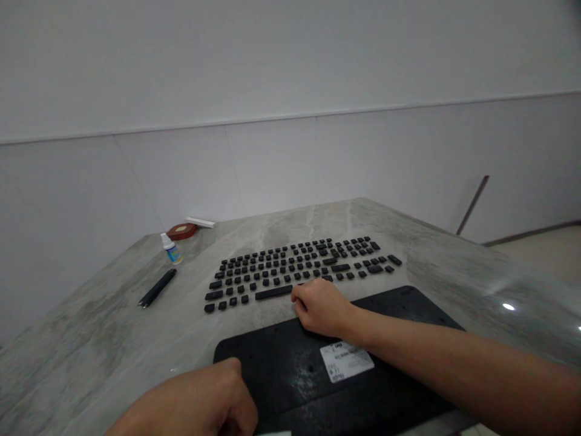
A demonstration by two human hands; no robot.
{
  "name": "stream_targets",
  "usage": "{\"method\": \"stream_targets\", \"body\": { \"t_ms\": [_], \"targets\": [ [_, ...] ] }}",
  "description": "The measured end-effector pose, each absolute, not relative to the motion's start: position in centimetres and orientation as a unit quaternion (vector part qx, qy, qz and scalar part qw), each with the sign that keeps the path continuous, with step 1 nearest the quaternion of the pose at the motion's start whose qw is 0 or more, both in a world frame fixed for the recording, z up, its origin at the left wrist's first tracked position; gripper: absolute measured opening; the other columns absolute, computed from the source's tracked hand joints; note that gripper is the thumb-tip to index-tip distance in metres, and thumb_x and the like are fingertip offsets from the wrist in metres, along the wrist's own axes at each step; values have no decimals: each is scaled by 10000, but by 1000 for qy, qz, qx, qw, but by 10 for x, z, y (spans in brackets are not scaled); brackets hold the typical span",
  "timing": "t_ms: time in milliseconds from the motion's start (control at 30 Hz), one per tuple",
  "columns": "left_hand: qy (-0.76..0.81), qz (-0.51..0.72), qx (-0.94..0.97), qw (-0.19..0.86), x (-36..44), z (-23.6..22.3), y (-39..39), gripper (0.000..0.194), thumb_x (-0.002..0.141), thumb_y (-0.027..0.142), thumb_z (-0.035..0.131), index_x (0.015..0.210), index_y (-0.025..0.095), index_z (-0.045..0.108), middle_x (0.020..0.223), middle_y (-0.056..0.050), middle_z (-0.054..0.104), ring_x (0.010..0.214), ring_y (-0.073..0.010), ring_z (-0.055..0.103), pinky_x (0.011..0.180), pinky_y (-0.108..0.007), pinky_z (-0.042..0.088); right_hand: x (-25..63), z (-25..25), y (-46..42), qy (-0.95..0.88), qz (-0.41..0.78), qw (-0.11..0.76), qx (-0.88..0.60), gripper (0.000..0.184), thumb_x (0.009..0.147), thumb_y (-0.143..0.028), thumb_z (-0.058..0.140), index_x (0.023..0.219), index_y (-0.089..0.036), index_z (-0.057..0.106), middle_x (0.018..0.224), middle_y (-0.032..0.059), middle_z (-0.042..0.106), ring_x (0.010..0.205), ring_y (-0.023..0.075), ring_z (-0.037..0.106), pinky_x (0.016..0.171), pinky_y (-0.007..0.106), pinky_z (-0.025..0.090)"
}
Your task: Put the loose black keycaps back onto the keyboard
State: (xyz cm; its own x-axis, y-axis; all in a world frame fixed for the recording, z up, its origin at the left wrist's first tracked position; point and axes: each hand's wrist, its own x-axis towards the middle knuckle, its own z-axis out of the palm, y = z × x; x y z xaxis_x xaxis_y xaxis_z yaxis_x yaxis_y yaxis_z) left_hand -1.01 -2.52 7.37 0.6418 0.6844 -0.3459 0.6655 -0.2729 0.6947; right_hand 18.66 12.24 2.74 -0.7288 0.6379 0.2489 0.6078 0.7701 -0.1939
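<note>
Lying face-down on the near part of the grey marbled tabletop (118, 351), the flat black plastic keyboard (284, 384) has the curled left hand (197, 396) at its left edge and the curled right hand (320, 307) over its far edge; whether either grips anything, I cannot tell. A forward slip could, I judge, scatter the small black plastic keycaps (265, 283) just beyond.
</note>
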Motion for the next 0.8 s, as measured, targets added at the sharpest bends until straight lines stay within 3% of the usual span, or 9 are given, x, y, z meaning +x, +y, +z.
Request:
{"method": "stream_targets", "body": {
  "t_ms": [100, 200, 267, 400, 533, 633, 700, 800],
  "targets": [
    [472, 63, 825, 304, -4, 64, -23, 263, 765, 92, 625, 557, 157, 478, 505, 65, 492, 466, -65, 460, 484, -164, 297, 187, 28, 121, -929, 48, 155, -333, 213, 807, -191, 536, 881, -170, 735, 832, 89, 754, 783, 238, 708, 705, 301, 473],
    [495, 115, 849, 145, -4, 53, -18, 294, 929, 254, 565, 649, 177, 519, 541, 46, 533, 475, -91, 470, 497, -221, 288, 187, 28, 120, -928, 47, 164, -332, 204, 800, -180, 541, 860, -166, 735, 816, 95, 752, 767, 241, 709, 692, 303, 474],
    [488, 142, 854, 107, -8, 48, -16, 255, 983, 293, 505, 760, 196, 583, 610, 35, 599, 526, -111, 545, 533, -236, 328, 187, 28, 120, -928, 48, 173, -328, 200, 797, -175, 545, 857, -165, 735, 808, 96, 752, 755, 241, 708, 688, 304, 475],
    [485, 184, 849, 101, -19, 52, -16, 161, 1005, 297, 458, 1049, 252, 607, 766, 29, 661, 677, -141, 630, 652, -246, 410, 188, 29, 124, -929, 52, 200, -307, 209, 808, -162, 542, 888, -147, 735, 806, 104, 749, 745, 238, 703, 696, 313, 481],
    [473, 136, 859, 139, -17, 58, -16, 64, 953, 261, 526, 940, 235, 583, 737, 34, 612, 644, -140, 579, 636, -258, 392, 192, 33, 124, -945, 69, 219, -233, 225, 830, -172, 547, 976, -165, 718, 847, 57, 743, 762, 180, 684, 729, 273, 482],
    [491, 141, 842, 175, -9, 53, -13, 139, 984, 238, 445, 900, 219, 554, 845, 0, 622, 746, -159, 588, 671, -265, 409, 195, 37, 118, -970, 89, 215, -67, 223, 843, -286, 597, 1024, -194, 690, 826, 15, 702, 719, 147, 631, 673, 243, 465],
    [509, 185, 817, 196, -4, 48, -12, 212, 1023, 262, 360, 910, 214, 532, 887, -22, 609, 795, -173, 580, 703, -273, 431, 196, 40, 114, -971, 98, 214, 32, 335, 856, -407, 615, 1077, -158, 648, 889, 47, 673, 773, 164, 607, 681, 255, 468],
    [527, 264, 773, 235, 0, 44, -13, 280, 1058, 315, 262, 931, 217, 492, 882, -30, 571, 798, -177, 547, 721, -273, 458, 198, 43, 111, -972, 105, 201, 64, 459, 858, -497, 632, 1139, -136, 600, 1079, 95, 625, 935, 185, 585, 781, 266, 476]
  ]
}}
